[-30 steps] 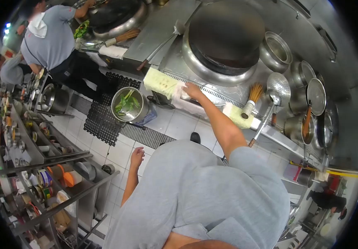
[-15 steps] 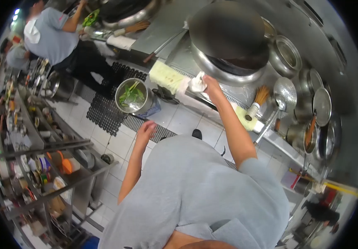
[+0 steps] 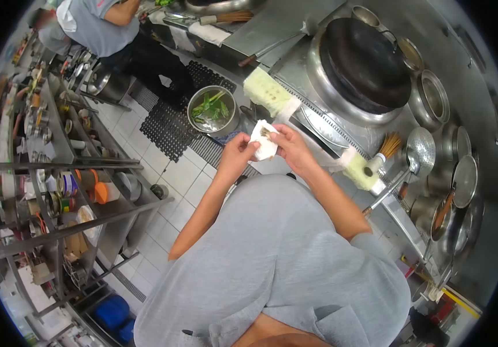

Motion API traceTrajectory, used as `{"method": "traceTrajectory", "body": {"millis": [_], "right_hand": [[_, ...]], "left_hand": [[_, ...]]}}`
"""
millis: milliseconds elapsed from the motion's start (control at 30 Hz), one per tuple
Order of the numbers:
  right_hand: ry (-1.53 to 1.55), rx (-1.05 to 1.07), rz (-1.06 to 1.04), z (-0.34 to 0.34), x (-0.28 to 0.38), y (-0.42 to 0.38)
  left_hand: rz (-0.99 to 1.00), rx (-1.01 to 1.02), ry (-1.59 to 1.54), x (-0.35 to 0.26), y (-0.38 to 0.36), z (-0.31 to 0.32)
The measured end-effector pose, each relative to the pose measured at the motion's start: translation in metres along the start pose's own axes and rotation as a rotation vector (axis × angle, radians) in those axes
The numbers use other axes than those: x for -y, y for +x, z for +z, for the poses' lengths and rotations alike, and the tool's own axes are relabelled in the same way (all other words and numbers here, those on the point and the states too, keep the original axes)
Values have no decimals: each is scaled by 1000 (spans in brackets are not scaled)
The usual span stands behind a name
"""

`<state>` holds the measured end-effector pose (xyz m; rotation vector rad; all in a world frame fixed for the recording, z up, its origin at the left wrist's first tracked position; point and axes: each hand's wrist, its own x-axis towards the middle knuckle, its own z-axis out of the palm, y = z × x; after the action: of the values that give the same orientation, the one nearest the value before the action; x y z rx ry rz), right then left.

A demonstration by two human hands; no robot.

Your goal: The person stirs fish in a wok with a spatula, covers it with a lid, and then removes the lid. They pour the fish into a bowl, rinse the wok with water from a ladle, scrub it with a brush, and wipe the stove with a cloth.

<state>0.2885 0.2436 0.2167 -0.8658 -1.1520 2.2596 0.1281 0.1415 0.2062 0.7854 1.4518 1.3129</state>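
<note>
In front of my body, a small folded white cloth point(image 3: 265, 142) with a dark brown stain is held up between both hands; it could be paper. My left hand point(image 3: 238, 152) pinches its left edge. On the other side, my right hand point(image 3: 293, 149) grips the right edge, thumb near the stain. Beyond the hands stands a metal pot point(image 3: 194, 125) with green leafy stalks point(image 3: 213, 107) in it. The stove edge to the right carries a yellow-green towel point(image 3: 268, 92).
A large black wok point(image 3: 364, 63) sits on the stove. A bamboo brush point(image 3: 389, 146), a perforated ladle point(image 3: 421, 147) and several pans are at the right. Metal shelving point(image 3: 87, 225) with containers lines the left. A co-worker point(image 3: 110, 29) stands at the far left, by a black floor mat point(image 3: 165, 136).
My right hand has brought the white cloth from the stove edge back toward my body. My left hand has risen to meet it and now holds it too. The view has shifted.
</note>
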Motion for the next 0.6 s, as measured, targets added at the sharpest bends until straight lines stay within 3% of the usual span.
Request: {"method": "traceTrajectory", "body": {"millis": [67,167,200,300,333,400,433,467,500,533,600], "right_hand": [[-171,-98,-87,-1,-2,2],[-903,23,-727,5,3,-6],[-1095,54,-850,8,6,-6],[-1218,135,-847,11,7,-8],[-1172,67,-799,10,4,-9],[-1077,-10,-718,-7,-12,-17],[-1040,-40,-668,-7,-16,-13],[-522,-17,-295,2,-8,-16],[-28,-14,112,11,3,-18],[105,24,148,17,4,-15],[378,63,226,22,4,-13]], "left_hand": [[-74,-16,-152,-1,-3,2],[-213,1,-650,-11,-8,-1],[-258,17,-859,-14,-9,-3],[-245,-8,-818,-5,-9,-9],[-110,-109,-545,21,-7,-9],[71,-281,-101,15,-10,-1],[186,-373,274,13,-12,-1],[475,-458,425,-17,-23,6],[672,-395,555,-24,-22,4],[861,-312,691,-25,-20,3],[817,-56,783,-19,-16,8]]}}
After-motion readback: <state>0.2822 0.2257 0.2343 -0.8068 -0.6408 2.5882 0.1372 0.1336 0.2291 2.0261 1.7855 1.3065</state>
